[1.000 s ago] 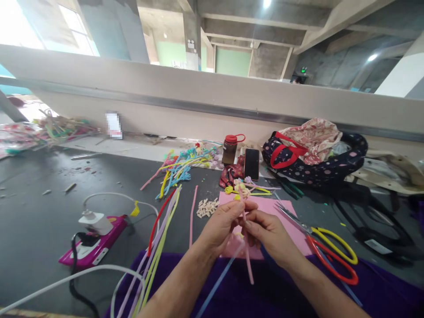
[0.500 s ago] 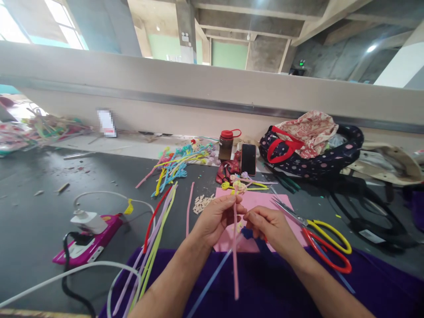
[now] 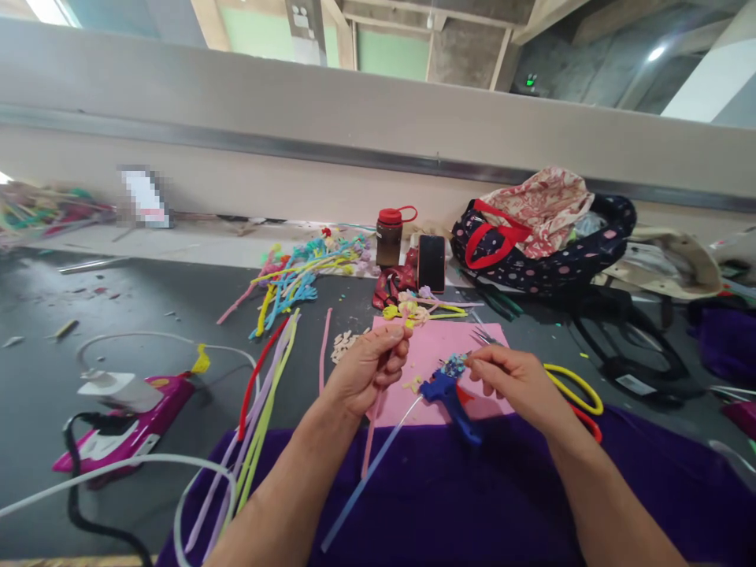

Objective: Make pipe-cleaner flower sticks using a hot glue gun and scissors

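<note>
My left hand (image 3: 372, 366) is closed around a pink pipe cleaner (image 3: 370, 445), whose lower end hangs below the fist. Beyond its fingertips lie small yellow and pink pipe-cleaner flowers (image 3: 413, 309). My right hand (image 3: 513, 386) has its fingers curled together beside the tip of a blue glue gun (image 3: 453, 405); what they pinch, if anything, I cannot make out. A long clear glue stick (image 3: 372, 476) sticks out of the gun's back end. The gun rests partly on a pink sheet (image 3: 393, 402). Scissors with yellow and red handles (image 3: 576, 386) are partly hidden behind my right hand.
Loose pipe cleaners (image 3: 268, 409) lie left of my arm, near a magenta power strip (image 3: 159, 405) with a white cable. Farther back are a coloured pipe-cleaner pile (image 3: 307, 272), a bottle (image 3: 388, 240), a phone (image 3: 431, 264) and a dotted bag (image 3: 543, 264). Purple cloth (image 3: 513, 504) covers the front edge.
My hands have moved apart, the right one going right and uncovering the glue gun. The pink pipe cleaner now slants down to the left. The view has tilted down slightly.
</note>
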`<state>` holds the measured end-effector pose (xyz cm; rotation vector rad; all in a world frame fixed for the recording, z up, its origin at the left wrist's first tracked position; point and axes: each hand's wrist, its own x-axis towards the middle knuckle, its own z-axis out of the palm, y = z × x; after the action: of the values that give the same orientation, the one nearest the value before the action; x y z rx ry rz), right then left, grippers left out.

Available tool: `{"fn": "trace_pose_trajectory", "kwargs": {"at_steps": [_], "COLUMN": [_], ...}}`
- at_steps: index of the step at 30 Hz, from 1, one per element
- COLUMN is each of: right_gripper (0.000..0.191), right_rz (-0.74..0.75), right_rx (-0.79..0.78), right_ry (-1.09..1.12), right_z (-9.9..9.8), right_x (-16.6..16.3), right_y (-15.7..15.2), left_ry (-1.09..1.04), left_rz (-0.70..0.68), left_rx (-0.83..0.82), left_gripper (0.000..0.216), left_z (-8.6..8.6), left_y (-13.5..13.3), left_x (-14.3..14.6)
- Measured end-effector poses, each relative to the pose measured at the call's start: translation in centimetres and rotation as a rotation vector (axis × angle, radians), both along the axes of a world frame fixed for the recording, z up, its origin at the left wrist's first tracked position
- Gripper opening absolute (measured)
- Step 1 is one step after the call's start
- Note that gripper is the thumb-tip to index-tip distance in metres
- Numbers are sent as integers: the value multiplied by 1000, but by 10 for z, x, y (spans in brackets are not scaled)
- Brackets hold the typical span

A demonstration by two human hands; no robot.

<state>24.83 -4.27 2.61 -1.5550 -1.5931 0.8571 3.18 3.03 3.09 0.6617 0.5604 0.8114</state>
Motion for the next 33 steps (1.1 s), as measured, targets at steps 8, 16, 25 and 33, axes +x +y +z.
{"fn": "trace_pose_trajectory", "kwargs": {"at_steps": [8, 16, 25, 33], "right_gripper": [22, 43, 15, 31], "right_rz": [-78, -81, -125, -127], "right_rx": [23, -5, 18, 90], "right_ry": [-391, -788, -491, 234], "right_z": [-27, -26, -27, -16], "right_x": [8, -29, -30, -37], "right_y": [-28, -34, -37, -32], "left_ry": [66, 131, 207, 192], "left_rz": [-2, 8, 49, 194], "left_rx": [48, 102, 160, 177], "left_gripper": [14, 15, 17, 23], "left_z": [-1, -6, -5, -2], "left_y": [-2, -1, -4, -11], "left_x": [4, 6, 9, 15]}}
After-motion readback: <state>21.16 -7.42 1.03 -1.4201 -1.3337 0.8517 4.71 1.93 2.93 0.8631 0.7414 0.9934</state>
